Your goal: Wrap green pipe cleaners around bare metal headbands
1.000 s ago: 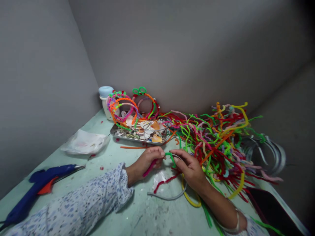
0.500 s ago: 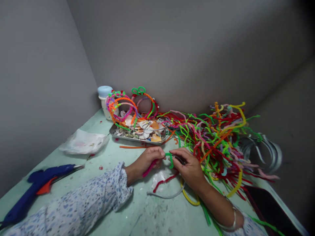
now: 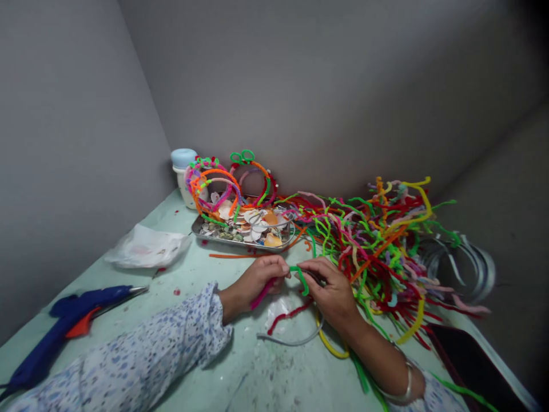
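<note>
My left hand (image 3: pixel 268 277) is closed around a headband, whose magenta-covered end (image 3: pixel 261 294) sticks out below the palm. Between my two hands a green pipe cleaner (image 3: pixel 301 278) lies across the band, its loose end hooking downward. My right hand (image 3: pixel 332 289) pinches at the green pipe cleaner and a bare grey part of the band, mostly hidden by the fingers. Below the hands lie a red pipe cleaner (image 3: pixel 289 318), a grey band (image 3: pixel 295 343) and a yellow pipe cleaner (image 3: pixel 332 346).
A metal tray (image 3: pixel 240 243) of shells carries finished colourful headbands (image 3: pixel 214 177), with a blue-lidded jar (image 3: pixel 184 177) behind. Tangled pipe cleaners (image 3: pixel 364 240) and bare headbands (image 3: pixel 476 266) fill the right. A blue glue gun (image 3: pixel 72 320), plastic bag (image 3: pixel 148 249) and dark phone (image 3: pixel 472 363) lie around.
The green pipe cleaner's loose end has swung slightly to the right, toward my right fingers. Both hands stay in almost the same place.
</note>
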### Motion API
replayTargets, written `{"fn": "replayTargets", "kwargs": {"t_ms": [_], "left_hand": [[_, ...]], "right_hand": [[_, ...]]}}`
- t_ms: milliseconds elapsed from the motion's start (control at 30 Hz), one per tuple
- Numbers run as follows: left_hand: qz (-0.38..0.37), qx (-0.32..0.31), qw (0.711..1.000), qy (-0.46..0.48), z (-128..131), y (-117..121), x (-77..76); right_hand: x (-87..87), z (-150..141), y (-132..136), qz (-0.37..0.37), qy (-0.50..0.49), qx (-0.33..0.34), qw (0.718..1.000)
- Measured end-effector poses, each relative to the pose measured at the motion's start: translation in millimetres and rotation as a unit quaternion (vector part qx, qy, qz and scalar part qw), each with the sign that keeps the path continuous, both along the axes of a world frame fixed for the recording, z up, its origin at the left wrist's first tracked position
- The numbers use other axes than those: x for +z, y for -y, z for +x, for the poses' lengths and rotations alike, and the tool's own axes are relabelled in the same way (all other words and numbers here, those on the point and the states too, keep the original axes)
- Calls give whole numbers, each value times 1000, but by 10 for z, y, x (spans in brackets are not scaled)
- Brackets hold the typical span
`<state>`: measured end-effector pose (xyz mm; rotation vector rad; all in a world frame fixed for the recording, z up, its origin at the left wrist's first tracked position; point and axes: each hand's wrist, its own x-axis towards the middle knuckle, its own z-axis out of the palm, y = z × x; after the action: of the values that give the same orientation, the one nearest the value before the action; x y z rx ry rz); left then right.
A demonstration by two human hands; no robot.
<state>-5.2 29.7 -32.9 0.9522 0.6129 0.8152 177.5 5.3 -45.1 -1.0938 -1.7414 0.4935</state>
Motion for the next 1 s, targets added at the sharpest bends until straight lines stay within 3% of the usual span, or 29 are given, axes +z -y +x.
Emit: {"fn": "replayTargets", "kwargs": {"t_ms": [667,1000], "left_hand": [[7,11,1000,-25,10,19,40],[16,7,999,-32,2,23,38]], "right_hand": [[49,-25,19,-59,-33,-6,998],[130,-43,31,-148,-79,9,986]]}}
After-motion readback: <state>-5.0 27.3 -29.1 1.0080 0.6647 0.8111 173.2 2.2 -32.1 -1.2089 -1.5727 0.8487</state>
